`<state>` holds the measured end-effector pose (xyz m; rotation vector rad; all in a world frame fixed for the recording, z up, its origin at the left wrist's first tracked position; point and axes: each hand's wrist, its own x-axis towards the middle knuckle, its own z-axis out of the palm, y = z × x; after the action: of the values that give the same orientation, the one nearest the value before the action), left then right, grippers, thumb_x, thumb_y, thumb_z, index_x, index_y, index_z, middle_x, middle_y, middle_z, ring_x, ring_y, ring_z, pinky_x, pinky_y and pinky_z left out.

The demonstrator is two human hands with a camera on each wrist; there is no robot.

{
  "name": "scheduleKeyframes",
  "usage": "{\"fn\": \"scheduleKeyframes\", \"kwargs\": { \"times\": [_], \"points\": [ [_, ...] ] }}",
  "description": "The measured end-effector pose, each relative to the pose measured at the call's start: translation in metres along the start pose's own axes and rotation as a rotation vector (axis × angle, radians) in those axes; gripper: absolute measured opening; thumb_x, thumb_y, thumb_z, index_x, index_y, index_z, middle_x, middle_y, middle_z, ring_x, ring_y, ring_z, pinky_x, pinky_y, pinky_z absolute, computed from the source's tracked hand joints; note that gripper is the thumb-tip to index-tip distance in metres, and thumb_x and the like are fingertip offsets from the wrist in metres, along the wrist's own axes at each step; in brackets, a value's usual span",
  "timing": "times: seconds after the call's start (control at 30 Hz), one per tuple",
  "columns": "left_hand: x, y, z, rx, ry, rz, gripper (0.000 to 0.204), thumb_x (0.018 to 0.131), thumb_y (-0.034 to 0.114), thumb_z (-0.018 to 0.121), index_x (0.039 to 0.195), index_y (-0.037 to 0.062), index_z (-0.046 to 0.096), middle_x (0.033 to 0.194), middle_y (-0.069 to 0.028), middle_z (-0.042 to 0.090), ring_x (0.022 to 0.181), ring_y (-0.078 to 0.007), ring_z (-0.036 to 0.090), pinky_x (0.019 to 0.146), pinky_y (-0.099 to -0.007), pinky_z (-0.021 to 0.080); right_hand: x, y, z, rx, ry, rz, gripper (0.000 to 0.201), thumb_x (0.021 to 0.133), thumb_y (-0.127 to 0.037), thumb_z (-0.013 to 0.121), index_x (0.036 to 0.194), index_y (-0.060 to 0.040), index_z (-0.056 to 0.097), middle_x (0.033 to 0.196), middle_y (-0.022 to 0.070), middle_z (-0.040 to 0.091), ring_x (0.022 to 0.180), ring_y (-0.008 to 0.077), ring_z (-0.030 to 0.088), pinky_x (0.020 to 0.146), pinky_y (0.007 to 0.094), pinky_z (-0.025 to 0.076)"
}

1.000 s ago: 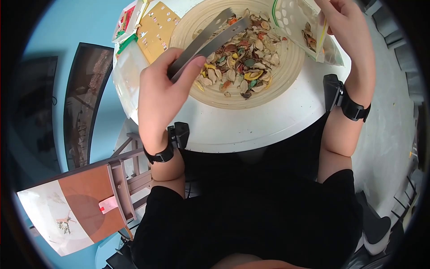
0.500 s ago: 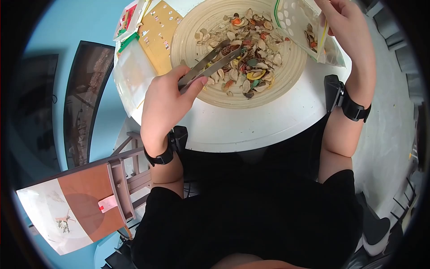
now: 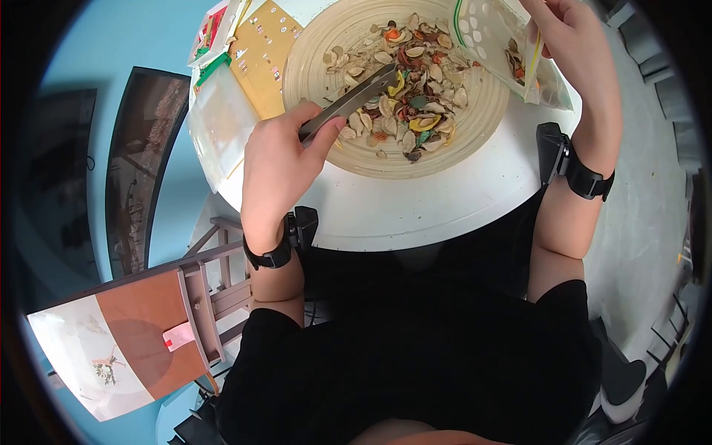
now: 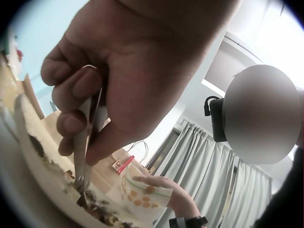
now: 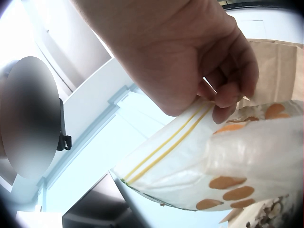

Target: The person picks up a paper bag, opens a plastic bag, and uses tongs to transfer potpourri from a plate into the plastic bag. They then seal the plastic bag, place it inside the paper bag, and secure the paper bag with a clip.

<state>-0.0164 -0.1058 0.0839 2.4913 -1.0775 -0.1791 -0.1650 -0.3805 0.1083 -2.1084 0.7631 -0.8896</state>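
My left hand [image 3: 280, 163] holds metal tongs [image 3: 354, 98], their arms squeezed close together. In the left wrist view the tong tips [image 4: 83, 183] reach down into dried petals and slices. This potpourri [image 3: 437, 78], with yellow, green, orange and brown bits, lies spread over a round wooden plate [image 3: 486, 126]. To the right, my right hand [image 3: 582, 48] pinches the yellow-striped zip edge of a dotted plastic bag [image 3: 475, 37]. The bag's mouth stands open toward the plate, and some dried pieces [image 3: 513, 63] show inside it. What the tongs grip is hidden at their tips.
A kraft paper sheet with small stickers [image 3: 263, 41] lies left of the plate, beside a clear plastic bag [image 3: 219, 130] and a red and white box [image 3: 215, 33]. The white table [image 3: 386, 215] curves around the plate's near side.
The tongs, spread and raised a second ago, dipped toward the potpourri and drew back slightly left; their arms have since closed together. My right hand and the dotted bag hold nearly still.
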Motion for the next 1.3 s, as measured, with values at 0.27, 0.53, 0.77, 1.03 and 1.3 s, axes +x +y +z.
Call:
{"fn": "scheduleKeyframes", "kwargs": {
  "times": [0.27, 0.53, 0.77, 1.03, 1.3],
  "points": [
    [-0.002, 0.002, -0.007, -0.185, 0.045, -0.005, 0.027, 0.092, 0.021, 0.078, 0.085, -0.0022, 0.067, 0.054, -0.005, 0.044, 0.051, -0.0108, 0.035, 0.048, -0.0297, 0.028, -0.001, 0.0, 0.0, 0.0, 0.006, -0.006, 0.028, 0.1, -0.017, 0.061, 0.094, 0.0085, 0.072, 0.067, 0.0042, 0.064, 0.059, 0.0101, 0.057, 0.053, 0.0286, 0.044],
    [0.004, 0.041, -0.019, -0.51, 0.185, 0.146, 0.023, 0.092, 0.018, 0.079, 0.091, -0.0028, 0.07, 0.062, 0.0031, 0.055, 0.057, -0.0022, 0.042, 0.05, -0.022, 0.03, 0.003, 0.001, 0.006, 0.002, -0.055, -0.01, 0.03, 0.099, -0.018, 0.06, 0.098, 0.0097, 0.072, 0.068, 0.0075, 0.066, 0.061, 0.013, 0.059, 0.057, 0.0302, 0.047],
    [0.011, 0.032, 0.001, -0.466, 0.143, 0.06, 0.031, 0.092, 0.027, 0.078, 0.092, -0.0029, 0.07, 0.061, -0.003, 0.06, 0.056, -0.0061, 0.047, 0.05, -0.0251, 0.036, -0.011, -0.01, 0.006, -0.097, 0.065, -0.076, 0.03, 0.1, -0.02, 0.061, 0.096, 0.0077, 0.073, 0.067, 0.0063, 0.065, 0.06, 0.0121, 0.059, 0.056, 0.0301, 0.046],
    [0.008, 0.011, 0.011, -0.159, -0.071, -0.097, 0.044, 0.095, 0.037, 0.073, 0.088, -0.0057, 0.068, 0.054, -0.0127, 0.051, 0.049, -0.0197, 0.043, 0.05, -0.0352, 0.037, -0.008, -0.006, 0.004, -0.104, 0.063, -0.065, 0.031, 0.1, -0.021, 0.061, 0.093, 0.0074, 0.072, 0.065, 0.0053, 0.063, 0.06, 0.011, 0.058, 0.056, 0.0296, 0.045],
    [-0.003, 0.023, 0.012, -0.067, -0.106, -0.01, 0.039, 0.092, 0.036, 0.075, 0.094, -0.003, 0.07, 0.061, -0.0171, 0.062, 0.053, -0.0293, 0.061, 0.053, -0.0378, 0.045, -0.002, -0.001, 0.0, -0.01, -0.01, -0.005, 0.031, 0.1, -0.02, 0.06, 0.092, 0.008, 0.072, 0.065, 0.0056, 0.063, 0.059, 0.0114, 0.058, 0.055, 0.0296, 0.045]
  ]
}}
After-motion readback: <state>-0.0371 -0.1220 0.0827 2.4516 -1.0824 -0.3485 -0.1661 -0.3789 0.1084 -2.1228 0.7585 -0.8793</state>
